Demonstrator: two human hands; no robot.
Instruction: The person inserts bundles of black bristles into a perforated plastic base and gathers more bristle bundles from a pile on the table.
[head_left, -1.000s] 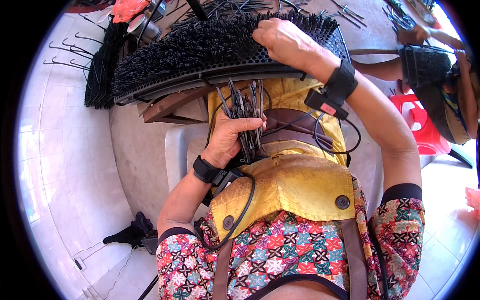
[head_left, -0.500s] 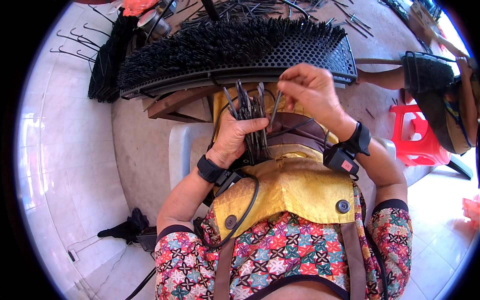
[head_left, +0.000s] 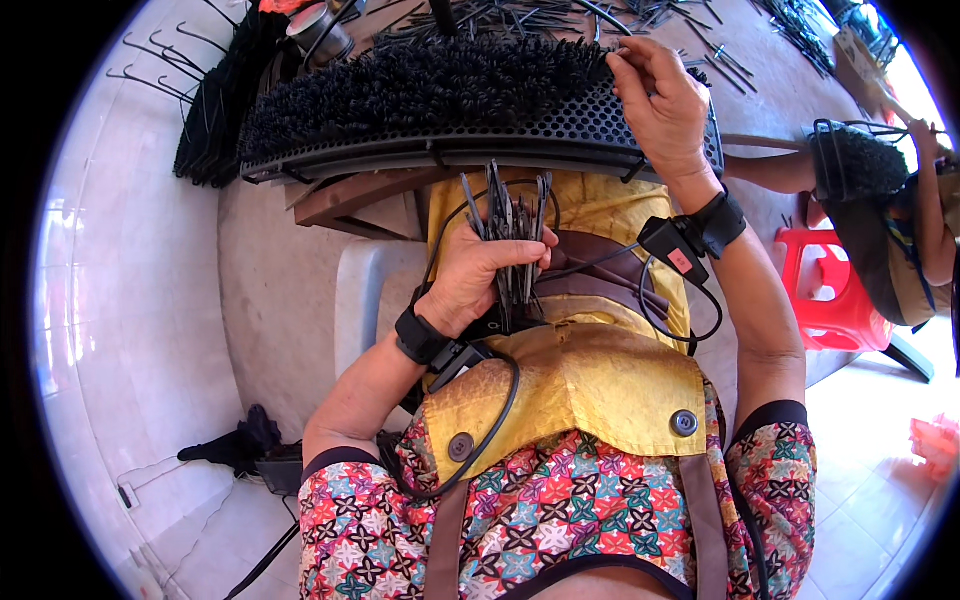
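My left hand (head_left: 470, 268) is closed around a bundle of thin dark strips (head_left: 510, 225), held upright above my lap with the thumb across its front. Up at the right part of a curved black perforated panel (head_left: 590, 125), my right hand (head_left: 665, 110) is raised with thumb and forefinger pinched. The fingertips meet at the edge of the dense black strips (head_left: 430, 95) standing in the panel's holes. A thin dark strip seems to be in the pinch, mostly hidden by the fingers and the standing strips. Bare holes show along the panel's front and right.
A brown frame (head_left: 350, 205) supports the panel. More loose strips (head_left: 730, 65) lie behind it. Finished-looking black pieces with hooked wires (head_left: 215, 130) lean at the left, near a metal can (head_left: 325, 35). Another person sits at right beside a red stool (head_left: 830, 300). Cables hang from my wrists.
My right hand has moved up and right, from beside the bundle to the panel, carrying a strip. My left hand still grips the bundle, nearly in place.
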